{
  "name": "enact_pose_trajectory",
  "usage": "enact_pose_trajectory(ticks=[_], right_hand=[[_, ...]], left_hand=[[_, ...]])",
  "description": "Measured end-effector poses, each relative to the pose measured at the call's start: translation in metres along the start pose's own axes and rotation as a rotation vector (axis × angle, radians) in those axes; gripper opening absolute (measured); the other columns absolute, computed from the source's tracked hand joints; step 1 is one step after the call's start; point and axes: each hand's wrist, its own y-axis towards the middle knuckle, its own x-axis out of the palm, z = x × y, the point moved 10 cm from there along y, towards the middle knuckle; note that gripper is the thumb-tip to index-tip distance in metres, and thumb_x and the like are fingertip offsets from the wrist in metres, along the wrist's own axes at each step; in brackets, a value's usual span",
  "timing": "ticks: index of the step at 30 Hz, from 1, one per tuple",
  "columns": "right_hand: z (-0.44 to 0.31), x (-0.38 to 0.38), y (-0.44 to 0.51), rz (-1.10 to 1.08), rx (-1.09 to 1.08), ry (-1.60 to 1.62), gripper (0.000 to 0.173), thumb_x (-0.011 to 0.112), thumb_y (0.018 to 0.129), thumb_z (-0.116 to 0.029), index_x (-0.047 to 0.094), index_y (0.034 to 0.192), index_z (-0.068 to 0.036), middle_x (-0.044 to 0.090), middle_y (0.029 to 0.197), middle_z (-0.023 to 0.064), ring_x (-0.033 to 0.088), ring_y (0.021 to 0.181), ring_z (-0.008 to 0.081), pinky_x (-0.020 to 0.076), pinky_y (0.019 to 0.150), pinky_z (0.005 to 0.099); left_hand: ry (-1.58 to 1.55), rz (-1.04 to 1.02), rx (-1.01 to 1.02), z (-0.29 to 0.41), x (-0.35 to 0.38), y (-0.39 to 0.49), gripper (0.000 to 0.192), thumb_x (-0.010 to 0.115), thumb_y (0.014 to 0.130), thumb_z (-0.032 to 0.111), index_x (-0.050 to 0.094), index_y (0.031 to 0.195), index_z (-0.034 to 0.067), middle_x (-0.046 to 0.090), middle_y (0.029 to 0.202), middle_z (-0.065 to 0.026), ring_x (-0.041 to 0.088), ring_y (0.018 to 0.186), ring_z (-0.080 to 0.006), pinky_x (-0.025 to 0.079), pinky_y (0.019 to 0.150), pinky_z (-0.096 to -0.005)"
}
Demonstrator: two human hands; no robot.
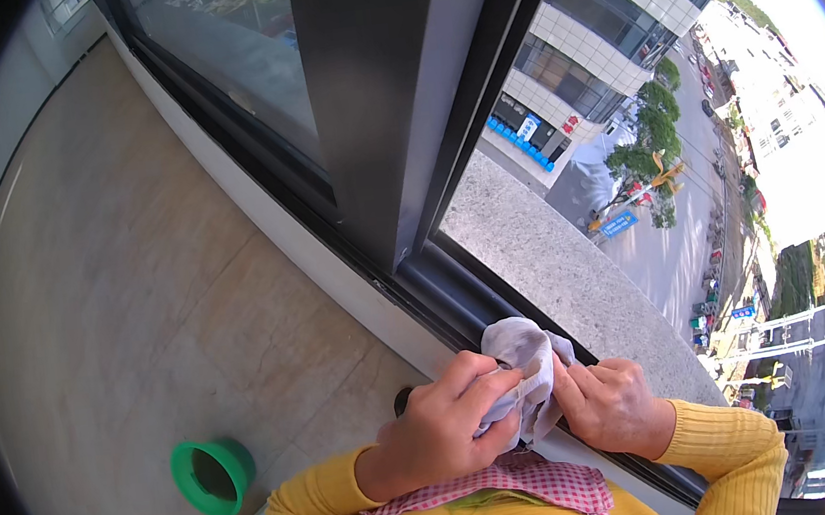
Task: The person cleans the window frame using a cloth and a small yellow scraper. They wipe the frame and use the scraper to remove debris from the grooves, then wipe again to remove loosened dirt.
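A crumpled white cloth (518,348) with greyish smudges is bunched between my two hands, over the dark metal window track (453,283). My left hand (448,416) grips its near left side, fingers curled into the folds. From the right, my right hand (608,399) pinches the cloth's other side with thumb and fingers. Whether the cloth touches the track beneath is hidden by the hands and folds. Just beyond the cloth, a thick dark window frame post (374,111) rises from the track.
On the tiled floor (161,306) at lower left stands a green bucket (242,464). A white sill edge (293,270) runs along the track. Glass (226,66) fills the left window section. Outside the right-hand opening lies a grey stone ledge (531,237), with a street (655,270) far below.
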Motion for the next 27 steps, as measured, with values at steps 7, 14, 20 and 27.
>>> enact_pose_trajectory(ticks=[7, 14, 20, 27], right_hand=[[0.009, 0.003, -0.006, -0.010, 0.017, 0.003, 0.053, 0.063, 0.072, -0.009, 0.066, 0.121, 0.011, 0.045, 0.063, -0.0034, 0.046, 0.047, 0.0059, 0.0365, 0.043, 0.0237], [0.007, 0.014, 0.052, 0.022, -0.011, -0.126, 0.046, 0.062, 0.074, -0.012, 0.069, 0.113, 0.012, 0.043, 0.061, -0.0045, 0.046, 0.047, 0.0067, 0.0359, 0.043, 0.0244], [-0.007, 0.009, 0.020, -0.188, 0.071, -0.232, 0.042, 0.062, 0.078, -0.011, 0.069, 0.111, 0.013, 0.045, 0.057, -0.0045, 0.044, 0.043, 0.0049, 0.0318, 0.040, 0.0240], [-0.006, 0.009, 0.000, -0.108, 0.032, -0.168, 0.046, 0.061, 0.076, -0.012, 0.068, 0.113, 0.014, 0.043, 0.058, -0.0046, 0.041, 0.043, 0.0045, 0.0307, 0.040, 0.0233]], left_hand=[[-0.006, -0.034, 0.011, 0.002, 0.004, -0.002, 0.035, 0.078, 0.072, 0.008, 0.073, 0.107, 0.006, 0.063, 0.097, -0.0094, 0.068, 0.069, -0.0212, 0.055, 0.056, -0.0297], [0.072, 0.157, -0.085, -0.029, -0.030, 0.023, 0.024, 0.074, 0.077, 0.004, 0.071, 0.100, 0.000, 0.065, 0.094, -0.0138, 0.067, 0.074, -0.0247, 0.055, 0.067, -0.0330], [-0.101, -0.034, -0.096, -0.026, 0.000, 0.001, 0.026, 0.075, 0.077, 0.007, 0.073, 0.103, 0.002, 0.064, 0.094, -0.0116, 0.068, 0.074, -0.0225, 0.056, 0.064, -0.0313], [-0.081, -0.098, -0.019, -0.017, 0.012, 0.002, 0.036, 0.075, 0.078, 0.008, 0.068, 0.113, 0.004, 0.060, 0.104, -0.0120, 0.069, 0.077, -0.0290, 0.058, 0.064, -0.0364]])
